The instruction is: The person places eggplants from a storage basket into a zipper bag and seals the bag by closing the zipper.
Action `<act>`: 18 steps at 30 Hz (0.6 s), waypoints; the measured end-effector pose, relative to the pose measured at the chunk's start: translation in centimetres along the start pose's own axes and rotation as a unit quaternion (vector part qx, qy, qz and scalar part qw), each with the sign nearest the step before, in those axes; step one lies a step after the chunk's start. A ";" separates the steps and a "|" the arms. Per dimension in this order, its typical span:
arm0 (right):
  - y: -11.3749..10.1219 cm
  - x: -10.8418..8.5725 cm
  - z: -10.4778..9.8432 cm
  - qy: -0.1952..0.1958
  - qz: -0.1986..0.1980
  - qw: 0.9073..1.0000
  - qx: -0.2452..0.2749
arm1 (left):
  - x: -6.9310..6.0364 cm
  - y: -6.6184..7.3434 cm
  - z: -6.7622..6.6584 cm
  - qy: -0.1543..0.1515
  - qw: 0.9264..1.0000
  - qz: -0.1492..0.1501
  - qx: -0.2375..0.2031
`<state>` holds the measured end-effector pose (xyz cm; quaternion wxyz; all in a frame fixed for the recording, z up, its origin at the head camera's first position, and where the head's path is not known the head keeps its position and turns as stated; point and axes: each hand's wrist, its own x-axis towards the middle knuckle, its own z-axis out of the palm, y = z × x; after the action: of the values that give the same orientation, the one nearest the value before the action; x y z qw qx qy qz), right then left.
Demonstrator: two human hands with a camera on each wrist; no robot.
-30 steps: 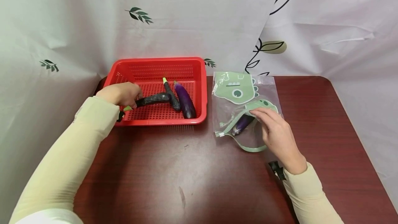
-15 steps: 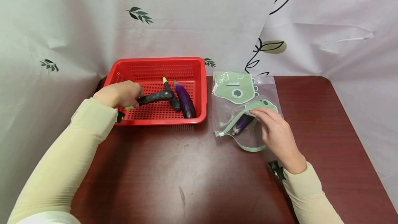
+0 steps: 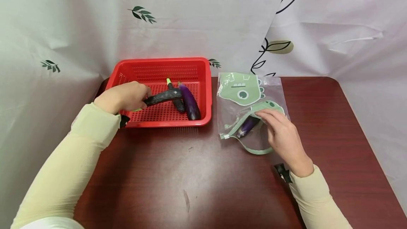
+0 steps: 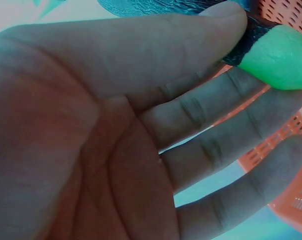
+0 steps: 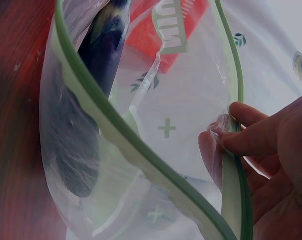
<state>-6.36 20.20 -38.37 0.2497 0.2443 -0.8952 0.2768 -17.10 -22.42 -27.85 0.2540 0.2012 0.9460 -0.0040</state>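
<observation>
The left hand point(image 3: 124, 95), above the left end of the red plastic basket point(image 3: 165, 124), has thumb and fingers clamped on a dark wrinkled vegetable point(image 3: 163, 97) near its bright green end; over the last second that vegetable's far end has swung a little rightward and toward the basket's back wall, so it seems to be starting to come free but is not yet out. It now crosses above a second dark vegetable point(image 3: 178, 106); whether it touches the purple eggplant point(image 3: 189, 102) beside the basket's right wall, I cannot tell. That wall stands between it and the clear zip bag point(image 3: 241, 95), which lies from the counter's point(image 3: 178, 172) back edge forward, just right of the basket. Another eggplant point(image 3: 248, 126) is inside, near the mouth. The right hand point(image 3: 284, 137) is unmoved, thumb and fingers pinching the green rim, so the mouth gapes toward the counter's front edge.
</observation>
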 end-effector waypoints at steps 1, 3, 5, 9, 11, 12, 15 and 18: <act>0.0 0.0 0.0 -0.001 0.001 1.000 0.000 | -0.1 0.2 0.0 0.003 1.000 -0.002 -0.002; 0.0 0.0 0.0 -0.002 0.002 1.000 -0.001 | -0.2 0.4 0.0 0.007 1.000 -0.007 -0.006; 0.0 0.0 0.0 -0.003 0.003 1.000 -0.002 | -0.4 0.7 0.0 0.014 1.000 -0.012 -0.010; 0.0 0.0 0.0 -0.004 0.003 1.000 -0.002 | -0.8 1.2 0.1 0.024 0.999 -0.015 -0.023; 0.0 0.0 0.0 -0.003 0.002 1.000 -0.001 | -1.0 1.5 0.1 0.029 0.999 -0.014 -0.029; 0.0 0.0 0.0 -0.003 0.002 1.000 -0.001 | -1.1 1.7 0.1 0.031 0.999 -0.011 -0.031; -0.1 0.0 0.0 -0.001 0.002 1.000 0.001 | -1.4 2.1 0.1 0.037 0.999 -0.007 -0.037; -0.1 0.0 0.0 -0.001 0.001 1.000 0.001 | -1.7 2.4 0.1 0.040 0.998 -0.005 -0.041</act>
<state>-6.36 20.15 -38.34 0.2486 0.2434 -0.8955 0.2777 -14.77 -20.83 -26.89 0.2240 0.1857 0.9558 0.0413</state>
